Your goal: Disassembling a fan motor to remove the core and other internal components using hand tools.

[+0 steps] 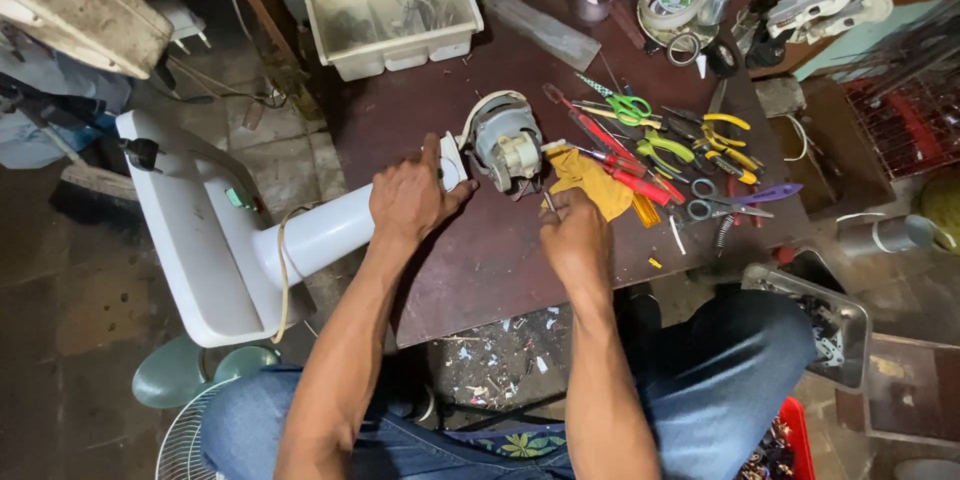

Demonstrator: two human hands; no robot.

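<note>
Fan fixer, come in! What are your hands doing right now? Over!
Left hand gripping white fan neck. Right hand pinching small thin tool beside fan motor. Yellow cloth and hand tools close by.

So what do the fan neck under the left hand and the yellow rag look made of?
Fan neck: likely plastic, smooth, glossy white, moulded curves; the left hand rests on it. Yellow rag: looks like soft cloth, matte, crumpled and folded.

A dark brown table (480, 270) carries a fan motor (505, 145), a yellow cloth (592, 180), scissors (625, 106), pliers (665, 150), red screwdrivers (630, 180), a clear plastic tray (392, 22) and a tape roll (671, 0).
</note>
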